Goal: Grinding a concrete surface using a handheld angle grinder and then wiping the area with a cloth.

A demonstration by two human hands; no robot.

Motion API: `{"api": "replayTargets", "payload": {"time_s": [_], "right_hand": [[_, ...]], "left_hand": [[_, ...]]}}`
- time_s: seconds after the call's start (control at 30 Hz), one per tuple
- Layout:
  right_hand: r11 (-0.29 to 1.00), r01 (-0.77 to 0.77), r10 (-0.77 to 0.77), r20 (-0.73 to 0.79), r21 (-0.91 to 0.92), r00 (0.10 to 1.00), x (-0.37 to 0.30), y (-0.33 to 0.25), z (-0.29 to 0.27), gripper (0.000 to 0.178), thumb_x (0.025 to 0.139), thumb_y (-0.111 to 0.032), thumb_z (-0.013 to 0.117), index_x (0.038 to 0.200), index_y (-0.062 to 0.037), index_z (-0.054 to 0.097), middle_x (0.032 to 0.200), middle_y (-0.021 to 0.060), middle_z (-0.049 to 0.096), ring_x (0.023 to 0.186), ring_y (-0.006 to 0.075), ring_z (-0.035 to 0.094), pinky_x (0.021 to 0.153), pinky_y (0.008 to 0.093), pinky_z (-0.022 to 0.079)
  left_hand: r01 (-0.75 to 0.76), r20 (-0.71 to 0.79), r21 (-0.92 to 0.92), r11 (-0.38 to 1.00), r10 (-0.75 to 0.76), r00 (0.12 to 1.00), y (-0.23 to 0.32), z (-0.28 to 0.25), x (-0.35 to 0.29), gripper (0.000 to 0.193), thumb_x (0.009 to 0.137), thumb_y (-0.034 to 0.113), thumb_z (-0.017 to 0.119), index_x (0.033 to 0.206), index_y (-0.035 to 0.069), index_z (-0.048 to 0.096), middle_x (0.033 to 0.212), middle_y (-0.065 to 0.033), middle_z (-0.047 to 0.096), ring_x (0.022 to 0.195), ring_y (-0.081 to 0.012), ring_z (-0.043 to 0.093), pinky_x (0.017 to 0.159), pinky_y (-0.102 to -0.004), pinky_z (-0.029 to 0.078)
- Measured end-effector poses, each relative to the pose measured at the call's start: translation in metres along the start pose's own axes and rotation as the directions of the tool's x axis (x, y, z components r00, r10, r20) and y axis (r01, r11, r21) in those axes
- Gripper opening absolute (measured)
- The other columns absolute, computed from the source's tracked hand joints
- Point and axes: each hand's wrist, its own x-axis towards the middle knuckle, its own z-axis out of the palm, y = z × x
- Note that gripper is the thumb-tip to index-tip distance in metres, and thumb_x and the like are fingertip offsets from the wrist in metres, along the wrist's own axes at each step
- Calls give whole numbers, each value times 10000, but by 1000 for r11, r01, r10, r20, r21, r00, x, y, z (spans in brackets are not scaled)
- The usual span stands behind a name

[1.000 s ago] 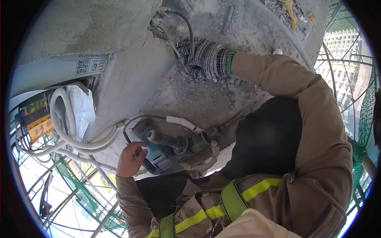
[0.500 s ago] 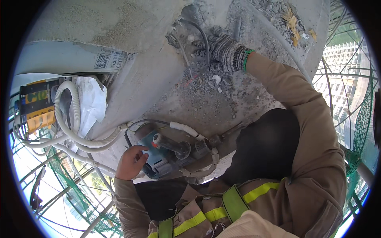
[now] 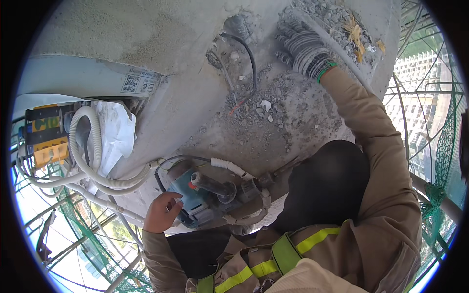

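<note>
My left hand, bare, is curled at the rear handle of a teal and black rotary hammer. Part of that handle is hidden behind the fingers. The hammer lies on its side by my legs, its side grip upward and its nose to the right. Far ahead, my right hand wears a grey-and-white knitted glove with a green cuff. Its fingers are stretched out and somewhat blurred, low over the dusty concrete. Nothing shows in them. Just right of this hand runs a long grey bar-like edge with rubble beyond.
A black cable rises from a chipped hole in the concrete. Broken chips lie around it. Left are a coiled white corrugated hose, a pale panel and a yellow-black box. Green netting and scaffold poles border both sides.
My right hand has moved right, away from the black cable and hole, toward the long edge and rubble. My left hand stays at the rotary hammer.
</note>
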Motion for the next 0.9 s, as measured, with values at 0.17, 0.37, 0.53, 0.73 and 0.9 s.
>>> {"api": "replayTargets", "payload": {"time_s": [0.17,0.37,0.53,0.73,0.9], "right_hand": [[819,482,-499,-29,311,866,-12,-54,-10,646,950,-518,599,1532,-251,511,1642,87,402,1545,343,306,1268,549,178],[965,127,-155,106,230,982,-5,-1,8,709,975,-619,538,1571,-248,442,1672,98,341,1535,384,303,1276,552,163],[976,-86,87,1,198,996,-8,-6,-13,754,979,-595,522,1539,-92,473,1652,185,340,1550,399,260,1285,527,144],[869,445,-483,174,216,858,-19,-50,-25,802,884,-609,604,1546,-173,483,1662,142,350,1565,380,249,1286,535,139],[979,61,-68,27,194,997,-16,-4,-19,781,959,-644,517,1581,-180,427,1680,162,299,1561,383,247,1285,536,131]], "left_hand": [[-58,-29,21,998,59,998,5,2,3,220,899,78,727,1105,5,702,804,-64,614,679,-137,585,636,-294,476],[-63,-30,40,997,64,997,6,1,4,240,893,98,736,1116,14,708,789,-75,624,651,-149,600,627,-305,482],[-73,-27,37,997,74,997,13,2,5,233,887,113,750,1095,14,718,751,-68,622,637,-146,597,617,-308,484],[-43,-40,127,991,48,998,23,1,9,248,868,144,759,1091,41,732,800,-92,647,660,-192,611,636,-338,495],[-89,-48,96,991,94,994,13,4,5,242,872,124,739,1100,44,714,786,-104,626,679,-218,620,645,-362,492]]}}
